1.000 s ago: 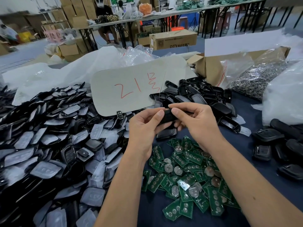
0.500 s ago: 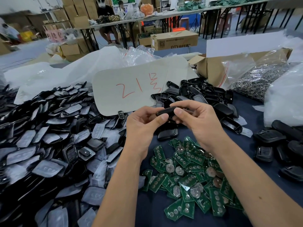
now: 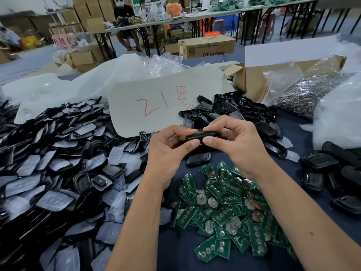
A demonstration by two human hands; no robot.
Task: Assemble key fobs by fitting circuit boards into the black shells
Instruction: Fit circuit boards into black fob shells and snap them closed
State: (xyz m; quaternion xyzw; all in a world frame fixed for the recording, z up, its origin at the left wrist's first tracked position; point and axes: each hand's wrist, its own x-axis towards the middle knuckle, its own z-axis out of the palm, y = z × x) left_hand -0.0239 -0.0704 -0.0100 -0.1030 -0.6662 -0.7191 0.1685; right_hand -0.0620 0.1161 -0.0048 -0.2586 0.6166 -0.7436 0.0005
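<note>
A black key fob shell (image 3: 201,135) is held edge-on above the table between both hands. My left hand (image 3: 169,151) pinches its left end with thumb and fingers. My right hand (image 3: 237,141) grips its right end, thumb pressed on the near edge. Whether a board sits inside the shell is hidden. Below the hands lies a heap of green circuit boards (image 3: 224,208) with coin cells. Another black shell (image 3: 198,159) lies flat just under the hands.
A big pile of black shells with grey button pads (image 3: 58,173) fills the left. More black shells (image 3: 234,112) lie behind the hands and others at the right (image 3: 332,177). A grey card with red writing (image 3: 156,106), a bag of metal rings (image 3: 304,94) and cardboard boxes stand behind.
Both hands have lifted the shell slightly and turned it more edge-on; the thumbs now press close together on its near edge.
</note>
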